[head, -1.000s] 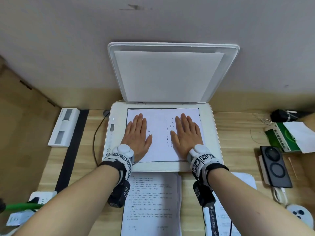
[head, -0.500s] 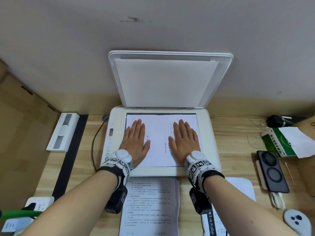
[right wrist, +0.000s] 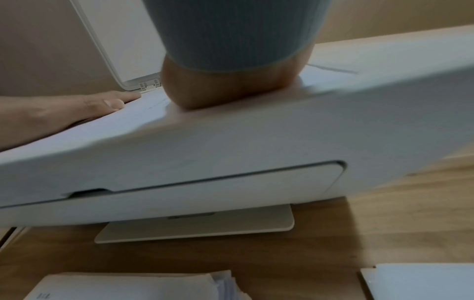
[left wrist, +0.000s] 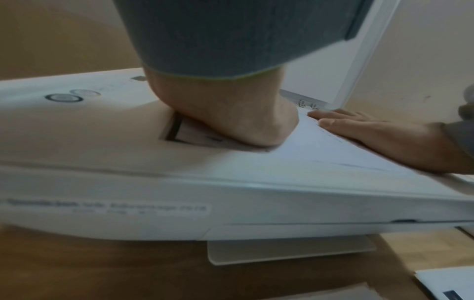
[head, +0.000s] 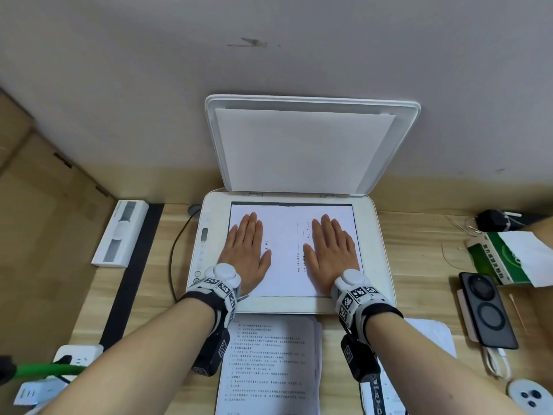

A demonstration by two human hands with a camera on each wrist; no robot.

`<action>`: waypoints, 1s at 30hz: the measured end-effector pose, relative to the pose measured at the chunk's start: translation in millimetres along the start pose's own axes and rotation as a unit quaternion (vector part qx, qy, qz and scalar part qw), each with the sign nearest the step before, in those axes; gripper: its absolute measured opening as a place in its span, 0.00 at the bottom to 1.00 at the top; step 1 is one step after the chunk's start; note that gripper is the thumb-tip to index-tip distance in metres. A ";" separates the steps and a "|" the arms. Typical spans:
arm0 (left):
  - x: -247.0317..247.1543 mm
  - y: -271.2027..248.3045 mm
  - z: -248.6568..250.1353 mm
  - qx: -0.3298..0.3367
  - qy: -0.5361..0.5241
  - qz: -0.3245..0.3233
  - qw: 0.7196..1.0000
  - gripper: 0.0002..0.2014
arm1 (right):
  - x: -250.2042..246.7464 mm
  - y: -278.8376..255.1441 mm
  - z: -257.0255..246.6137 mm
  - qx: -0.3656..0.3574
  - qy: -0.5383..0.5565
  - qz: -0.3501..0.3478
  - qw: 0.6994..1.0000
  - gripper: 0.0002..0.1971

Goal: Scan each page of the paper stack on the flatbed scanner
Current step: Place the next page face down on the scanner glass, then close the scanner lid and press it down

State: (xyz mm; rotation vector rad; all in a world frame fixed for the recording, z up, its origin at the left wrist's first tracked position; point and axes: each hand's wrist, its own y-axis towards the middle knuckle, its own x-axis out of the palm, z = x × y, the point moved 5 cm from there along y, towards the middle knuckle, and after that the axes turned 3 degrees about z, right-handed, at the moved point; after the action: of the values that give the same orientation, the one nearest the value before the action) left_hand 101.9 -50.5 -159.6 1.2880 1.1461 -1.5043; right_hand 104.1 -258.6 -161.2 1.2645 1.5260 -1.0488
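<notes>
Both flat, the left hand (head: 246, 253) and right hand (head: 332, 254) press the sheet (head: 287, 250) onto the scanner (head: 374, 250) glass.

A pale grey wall (head: 149, 70) with a dark scuff mark (head: 251, 42) rises behind a light wooden bench (head: 419, 244), a tan side panel (head: 39, 220) closes its left end, and the light is soft and even.

- white flatbed scanner (head: 377, 253) sitting on wooden desk, lid (head: 302, 145) standing open against the wall
- single page (head: 287, 250) lying flat on the glass, faint print showing through, both hands pressing on it
- paper stack (head: 269, 363) lying on desk just in front of scanner, printed side up, edges slightly fanning
</notes>
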 end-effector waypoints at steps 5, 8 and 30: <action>-11.6 6.2 -0.4 0.006 -0.006 -0.035 0.999 0.37 | -12.9 6.8 1.1 0.002 0.002 -0.017 1.000 0.33; -25.1 10.7 -2.0 0.000 -0.037 -0.075 0.997 0.35 | -26.6 14.7 -1.7 -0.020 -0.019 -0.048 0.998 0.26; -246.1 30.9 -12.9 0.010 0.075 0.197 0.978 0.29 | -231.2 28.0 -70.3 -0.123 -0.110 0.200 0.966 0.39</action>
State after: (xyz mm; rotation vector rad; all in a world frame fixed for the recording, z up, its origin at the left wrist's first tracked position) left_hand 167.2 -38.6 79.7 1.5576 0.9013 -1.1444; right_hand 148.9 -246.9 77.6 1.1730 1.1305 -0.6878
